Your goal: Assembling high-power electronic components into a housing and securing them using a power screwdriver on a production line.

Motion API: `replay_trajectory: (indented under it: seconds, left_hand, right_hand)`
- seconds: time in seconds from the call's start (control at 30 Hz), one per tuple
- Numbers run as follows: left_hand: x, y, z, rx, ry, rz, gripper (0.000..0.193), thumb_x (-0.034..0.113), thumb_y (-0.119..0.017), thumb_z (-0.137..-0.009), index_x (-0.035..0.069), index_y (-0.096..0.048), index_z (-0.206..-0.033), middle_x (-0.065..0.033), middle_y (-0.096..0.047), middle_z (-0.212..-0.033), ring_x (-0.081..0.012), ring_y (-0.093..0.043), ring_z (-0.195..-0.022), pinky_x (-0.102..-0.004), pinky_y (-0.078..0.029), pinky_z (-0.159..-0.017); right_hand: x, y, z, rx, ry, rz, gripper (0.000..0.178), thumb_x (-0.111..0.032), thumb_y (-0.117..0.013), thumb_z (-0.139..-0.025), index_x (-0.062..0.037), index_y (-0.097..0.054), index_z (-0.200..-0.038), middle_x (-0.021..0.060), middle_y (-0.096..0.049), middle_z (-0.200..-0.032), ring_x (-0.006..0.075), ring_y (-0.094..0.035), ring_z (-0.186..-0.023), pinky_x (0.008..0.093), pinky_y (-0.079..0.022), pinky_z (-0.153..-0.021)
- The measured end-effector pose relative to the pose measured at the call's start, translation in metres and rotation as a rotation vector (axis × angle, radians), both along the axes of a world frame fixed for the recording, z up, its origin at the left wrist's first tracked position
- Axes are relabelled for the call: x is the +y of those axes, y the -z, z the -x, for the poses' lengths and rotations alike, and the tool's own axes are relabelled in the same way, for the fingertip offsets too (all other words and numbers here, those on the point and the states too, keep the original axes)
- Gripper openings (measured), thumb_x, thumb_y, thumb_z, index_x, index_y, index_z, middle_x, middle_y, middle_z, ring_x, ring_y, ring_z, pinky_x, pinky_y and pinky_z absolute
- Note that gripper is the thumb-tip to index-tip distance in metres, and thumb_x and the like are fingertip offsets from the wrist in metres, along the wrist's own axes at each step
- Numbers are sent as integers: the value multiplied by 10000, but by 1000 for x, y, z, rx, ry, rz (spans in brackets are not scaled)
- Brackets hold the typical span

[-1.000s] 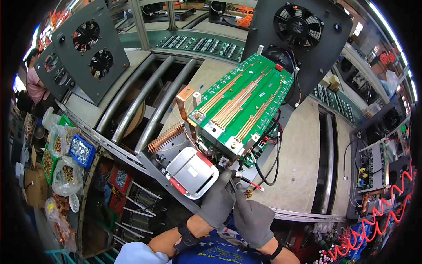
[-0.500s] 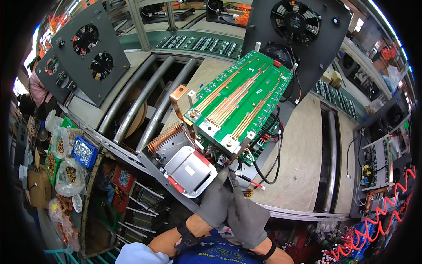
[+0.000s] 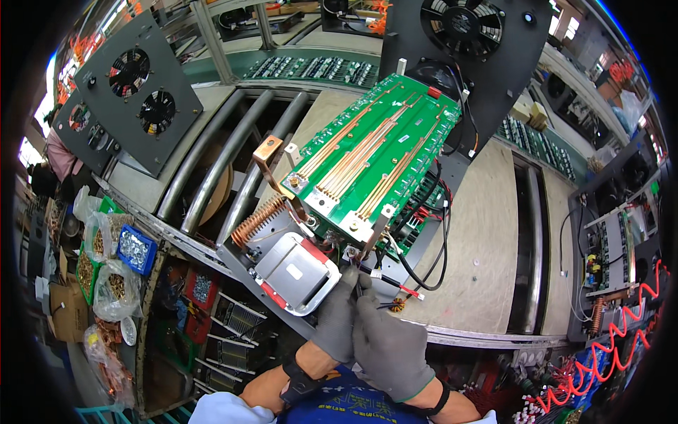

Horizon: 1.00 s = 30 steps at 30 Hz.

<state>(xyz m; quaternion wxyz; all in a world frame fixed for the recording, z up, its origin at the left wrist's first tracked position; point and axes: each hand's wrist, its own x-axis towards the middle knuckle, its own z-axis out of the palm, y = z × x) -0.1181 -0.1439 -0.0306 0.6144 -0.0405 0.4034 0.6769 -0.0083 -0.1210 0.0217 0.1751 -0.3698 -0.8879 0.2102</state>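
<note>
Striped in copper along the long rectangular green circuit board [image 3: 377,160]. Below the board, grey on gloved left hand [image 3: 334,319] and gloved right hand [image 3: 390,343]; lower left of it, copper-brown on the helical metal coil [image 3: 258,220], red-edged silver on the rounded metal block [image 3: 305,280].

Roller bench [image 3: 487,233], 1 no.: metal frame, pale board panels; steel rollers [image 3: 232,162] L of ctr, single roller [image 3: 537,247] nr R end. Items on same: green-topped chassis unit [image 3: 373,152], 1 no., ctr, set at angle, near corner at front edge; grey fan-panel unit [image 3: 141,90], upright, nr L end; v. small piece [image 3: 475,261], type unclear, R of ctr. Behind rear edge: green belt [image 3: 296,54] w/ small PCBs [image 3: 311,69], in rows.
</note>
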Motion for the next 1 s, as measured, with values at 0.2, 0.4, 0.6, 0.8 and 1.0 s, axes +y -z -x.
replay_trajectory:
  seconds: [0.2, 0.4, 0.6, 0.8, 1.0]
  left_hand:
    - [6, 4, -4, -155, -86, -34, 306, 433, -698, -979, 144, -599, -987, 16, -574, -794, -100, -542, -659, -247, -457, -608]
    - [9, 6, -4, -133, -196, -57, 146, 249, -613, -1043, 115, -572, -1000, 6, -601, -856, -96, -522, -707, -254, -443, -623]
    - [8, 4, -5, -147, -192, -68, 140, 252, -619, -1043, 117, -585, -1032, 8, -607, -853, -95, -534, -703, -251, -451, -610]
    - [7, 6, -3, -230, -145, -13, 226, 326, -649, -1031, 108, -593, -1005, 22, -547, -785, -79, -543, -668, -229, -486, -609]
    - [7, 13, -2, -118, -107, 8, 307, 401, -591, -1044, 111, -630, -950, -5, -596, -743, -134, -565, -653, -305, -481, -631]
  right_hand:
    - [23, 13, -62, 287, 30, 54, 317, -155, -731, -894, -46, -678, -1187, 126, -692, -840, 272, -705, -732, 374, -554, -640]
    - [116, 88, -150, -59, 626, 63, 269, -207, -704, -909, -79, -725, -1144, 149, -705, -1008, 315, -699, -881, 433, -554, -770]
    - [179, 136, -170, -66, 539, -143, 244, -241, -694, -893, -71, -736, -1062, 172, -700, -1032, 356, -668, -1024, 478, -532, -867]
    - [205, 136, -165, -215, 540, 14, 186, -202, -697, -813, -26, -701, -874, 201, -708, -902, 403, -682, -879, 486, -538, -788]
    - [134, 73, -106, 145, 272, 149, 57, -55, -733, -864, -21, -706, -900, 151, -687, -802, 267, -695, -715, 361, -540, -667]
